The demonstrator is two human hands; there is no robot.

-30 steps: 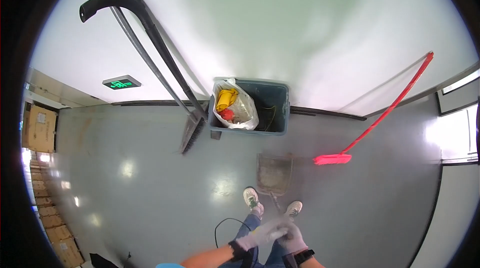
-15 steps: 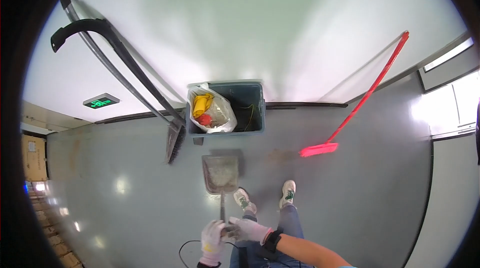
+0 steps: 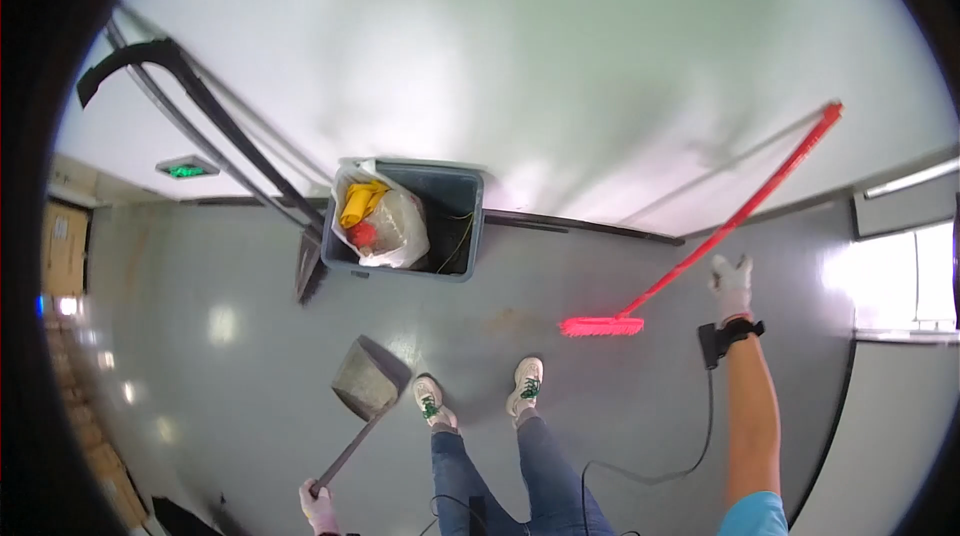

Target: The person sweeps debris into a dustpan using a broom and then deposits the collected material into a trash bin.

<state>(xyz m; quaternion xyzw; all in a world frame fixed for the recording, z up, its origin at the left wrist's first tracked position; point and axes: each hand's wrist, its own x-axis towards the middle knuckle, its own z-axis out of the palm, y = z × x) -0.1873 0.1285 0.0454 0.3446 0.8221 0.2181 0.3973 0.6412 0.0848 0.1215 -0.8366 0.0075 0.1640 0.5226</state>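
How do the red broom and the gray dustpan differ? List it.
The red broom leans on the wall; the gray dustpan is gripped by the left hand. The broom ends in a bristled head, the dustpan in a scoop. Both have a handle.

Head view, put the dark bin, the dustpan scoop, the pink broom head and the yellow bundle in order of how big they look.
1. Dark bin
2. Dustpan scoop
3. Pink broom head and yellow bundle: too alike in area to rank.
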